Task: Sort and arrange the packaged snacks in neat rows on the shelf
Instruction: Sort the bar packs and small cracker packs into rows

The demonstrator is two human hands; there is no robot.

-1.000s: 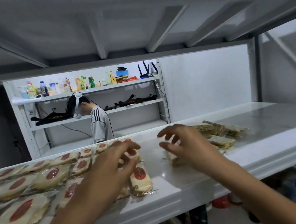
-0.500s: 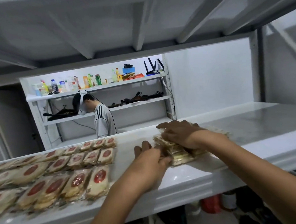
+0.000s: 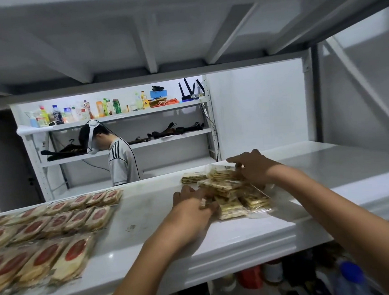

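On the white shelf (image 3: pixel 239 233), clear packets of pale crackers with red oval labels (image 3: pixel 57 226) lie in rows at the left. A loose heap of yellowish cracker packets (image 3: pixel 233 195) sits at the middle right. My left hand (image 3: pixel 192 204) presses against the heap's left side, fingers curled on a packet edge. My right hand (image 3: pixel 251 166) rests on the heap's far top, fingertips touching the wrappers. One packet (image 3: pixel 194 177) lies apart at the heap's far left.
The shelf board above hangs low overhead. Behind the shelf a person (image 3: pixel 119 161) with a headset stands bent at another rack holding bottles (image 3: pixel 84 110) and hangers. Below the shelf edge are jars and a blue-capped bottle (image 3: pixel 349 277).
My left hand left the red-label packets and moved right to the heap. Both hands now bracket the yellowish packets, which sit pushed closer together. The view shifted right.
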